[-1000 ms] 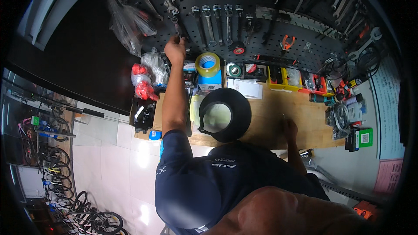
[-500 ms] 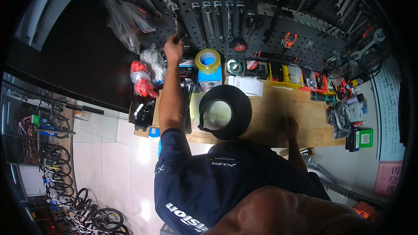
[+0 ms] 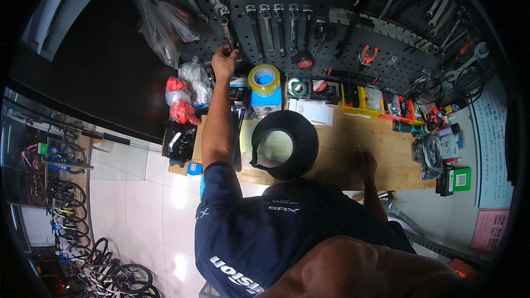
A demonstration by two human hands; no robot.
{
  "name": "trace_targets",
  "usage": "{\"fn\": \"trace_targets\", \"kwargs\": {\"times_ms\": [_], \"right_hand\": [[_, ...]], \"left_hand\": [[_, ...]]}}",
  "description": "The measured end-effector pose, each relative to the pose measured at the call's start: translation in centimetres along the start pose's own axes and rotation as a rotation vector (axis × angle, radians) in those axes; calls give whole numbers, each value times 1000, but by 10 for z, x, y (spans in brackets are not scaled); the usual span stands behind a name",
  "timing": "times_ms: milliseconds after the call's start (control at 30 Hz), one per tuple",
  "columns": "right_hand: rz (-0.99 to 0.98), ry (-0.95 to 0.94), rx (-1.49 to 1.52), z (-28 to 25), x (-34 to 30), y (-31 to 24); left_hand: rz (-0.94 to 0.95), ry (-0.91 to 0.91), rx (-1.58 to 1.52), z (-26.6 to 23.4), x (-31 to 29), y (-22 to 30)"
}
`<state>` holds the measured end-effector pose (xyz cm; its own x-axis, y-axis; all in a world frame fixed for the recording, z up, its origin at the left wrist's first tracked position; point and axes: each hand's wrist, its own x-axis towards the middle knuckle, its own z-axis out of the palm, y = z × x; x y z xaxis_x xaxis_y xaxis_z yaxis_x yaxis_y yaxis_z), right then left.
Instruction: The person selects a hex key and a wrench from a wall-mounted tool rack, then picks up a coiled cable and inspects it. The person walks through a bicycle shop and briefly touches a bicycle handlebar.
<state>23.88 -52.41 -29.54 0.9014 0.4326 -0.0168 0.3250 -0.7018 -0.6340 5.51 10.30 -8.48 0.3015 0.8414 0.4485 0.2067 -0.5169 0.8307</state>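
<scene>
On the pegboard: the left hand (image 3: 224, 60) is raised to the dark perforated steel pegboard (image 3: 331, 0), at the lower end of a long silver combination wrench (image 3: 226, 27) that hangs at the left of a row of wrenches.
Change in the last second: the left hand has climbed a little higher up the board and now closes around the wrench's lower end; before, it sat just under the tools.
Left grip: fingers curled narrow about the wrench's end; whether the wrench still hangs on its peg I cannot tell.
Right hand: the right hand (image 3: 366, 161) rests on the light wooden desk (image 3: 381, 138), in the same place as a second ago; whether it holds anything I cannot tell.
Meaning: judging by the reach, the wrench is being taken from, or hung on, its hook; which one is not clear.
Nearby: a black round rubber tyre (image 3: 285, 144) lies on the desk between the arms, and a yellow roll of tape (image 3: 264, 79) stands on a blue box behind it.
</scene>
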Motion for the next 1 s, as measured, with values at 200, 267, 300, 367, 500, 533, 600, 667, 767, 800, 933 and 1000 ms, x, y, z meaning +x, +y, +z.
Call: {"fn": "trace_targets", "kwargs": {"times_ms": [200, 267, 300, 367, 500, 533, 600, 667, 767, 800, 933, 1000], "right_hand": [[-29, 31, 60, 0, -3, 0], [-15, 27, 67, -1, -5, -2], [-44, 34, 78, -2, -5, -3], [-27, 29, 66, -4, -7, -4], [-102, 63, 150, -4, -9, -2], [-133, 73, 139, -4, -8, -2], [-187, 90, 95, -4, -8, -1], [-202, 95, 21, -4, -7, -1], [-122, 47, 57, -4, -7, -5], [-115, 47, 33, -5, -7, -6], [-117, 64, -39, -3, -5, -7], [-97, 53, -47, -1, -4, -4]], "left_hand": [[62, 80, 133, 9, 2, -2], [55, 102, 145, 12, 1, -1], [45, 112, 157, 13, 0, 0], [40, 141, 199, 16, -4, 3], [12, 185, 207, 20, -11, 8], [-3, 188, 188, 22, -11, 9], [-23, 183, 116, 22, -12, 7], [-33, 184, 152, 23, -15, 4], [-79, 87, 92, 19, -19, -2], [-61, 80, 59, 19, -21, -4], [-81, 32, 9, 17, -32, -16], [-99, 3, -25, 17, -35, -22]]}}
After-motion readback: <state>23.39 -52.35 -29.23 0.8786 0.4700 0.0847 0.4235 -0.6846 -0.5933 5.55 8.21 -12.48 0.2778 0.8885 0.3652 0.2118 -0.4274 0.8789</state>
